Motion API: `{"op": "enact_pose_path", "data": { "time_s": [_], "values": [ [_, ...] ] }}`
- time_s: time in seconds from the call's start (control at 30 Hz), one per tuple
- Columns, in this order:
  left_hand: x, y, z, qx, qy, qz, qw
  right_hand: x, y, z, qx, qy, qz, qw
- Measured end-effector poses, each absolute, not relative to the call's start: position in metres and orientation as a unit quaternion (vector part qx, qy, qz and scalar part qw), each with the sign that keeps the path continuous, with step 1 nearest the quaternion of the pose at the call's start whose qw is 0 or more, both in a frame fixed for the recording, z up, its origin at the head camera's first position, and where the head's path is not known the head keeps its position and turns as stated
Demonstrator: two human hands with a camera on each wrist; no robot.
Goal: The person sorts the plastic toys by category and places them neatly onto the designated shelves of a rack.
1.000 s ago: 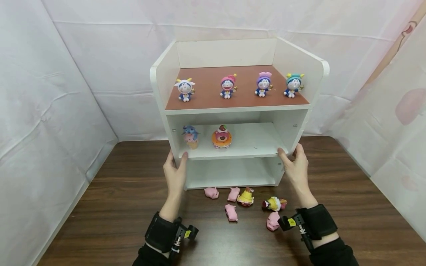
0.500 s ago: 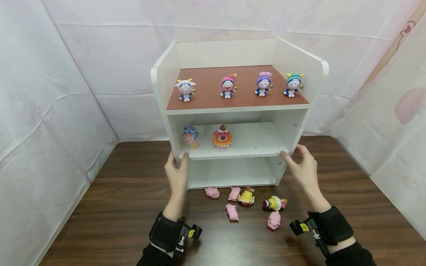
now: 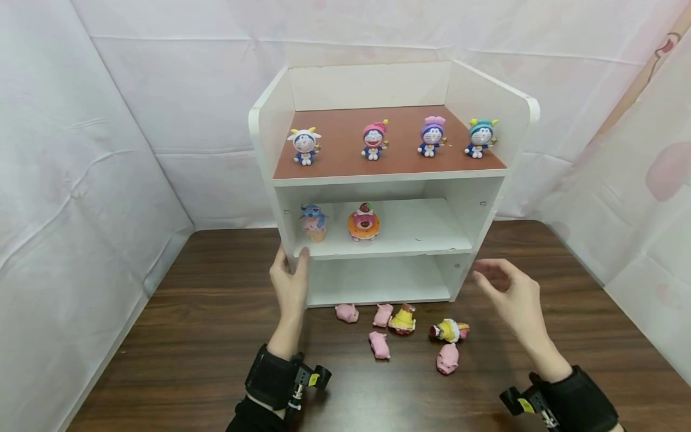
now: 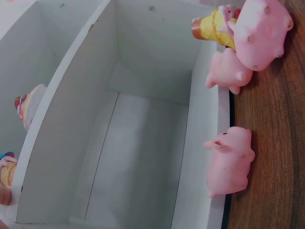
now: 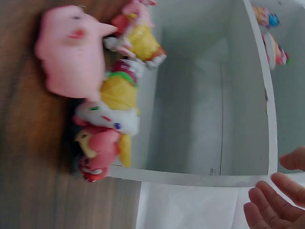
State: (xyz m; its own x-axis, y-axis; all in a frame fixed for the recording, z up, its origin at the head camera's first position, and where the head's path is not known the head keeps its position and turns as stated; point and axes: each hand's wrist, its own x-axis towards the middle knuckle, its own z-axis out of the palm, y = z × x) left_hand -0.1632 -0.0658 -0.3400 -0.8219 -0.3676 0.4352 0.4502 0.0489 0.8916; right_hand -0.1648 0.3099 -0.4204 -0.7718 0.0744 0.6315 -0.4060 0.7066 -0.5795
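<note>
A white shelf unit (image 3: 378, 257) with a brown top stands on the wooden table. My left hand (image 3: 290, 288) grips its left side panel, thumb at the front edge and fingers round the outer side. In the left wrist view only a bit of the thumb (image 4: 5, 195) shows. My right hand (image 3: 513, 297) is off the right side panel, fingers loosely bent and holding nothing. On the middle shelf stand a blue figurine on an ice-cream cone (image 3: 313, 223) and a pink bear figurine in an orange ring (image 3: 364, 223). Several cat figurines, one white-hatted (image 3: 305, 147), stand on top.
Several pink pig figures, one nearest the front (image 3: 447, 359), lie before the unit. Among them are two yellow figurines, one upright-looking (image 3: 402, 320) and one on its side (image 3: 450, 330). White cloth (image 3: 97, 180) hangs round the table.
My right hand has let go of the unit's right side and moved right and toward me. The left hand stays on the left panel. The figurines have kept their places.
</note>
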Motion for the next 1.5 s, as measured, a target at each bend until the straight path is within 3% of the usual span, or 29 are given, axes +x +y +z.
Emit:
{"op": "enact_pose_path", "data": {
  "time_s": [0.1,0.2,0.4,0.83,1.03,1.5],
  "values": [
    [-0.163,-0.066,-0.34,-0.029,-0.659,-0.69,0.298,-0.129,0.274,-0.378,0.139,-0.877,0.357,0.289],
    [-0.163,-0.065,-0.339,-0.027,-0.658,-0.69,0.301,-0.11,0.252,-0.36,0.165,-0.91,0.289,0.248],
    [-0.163,-0.065,-0.34,-0.028,-0.658,-0.688,0.305,-0.102,0.237,-0.364,0.176,-0.954,0.208,0.127],
    [-0.163,-0.064,-0.34,-0.03,-0.656,-0.689,0.307,-0.107,0.222,-0.375,0.162,-0.984,0.076,0.002],
    [-0.164,-0.064,-0.34,-0.024,-0.657,-0.686,0.31,-0.112,0.219,-0.382,0.157,-0.984,0.079,-0.016],
    [-0.163,-0.064,-0.34,-0.025,-0.657,-0.687,0.31,-0.12,0.224,-0.384,0.164,-0.981,0.102,0.007]
  ]
}}
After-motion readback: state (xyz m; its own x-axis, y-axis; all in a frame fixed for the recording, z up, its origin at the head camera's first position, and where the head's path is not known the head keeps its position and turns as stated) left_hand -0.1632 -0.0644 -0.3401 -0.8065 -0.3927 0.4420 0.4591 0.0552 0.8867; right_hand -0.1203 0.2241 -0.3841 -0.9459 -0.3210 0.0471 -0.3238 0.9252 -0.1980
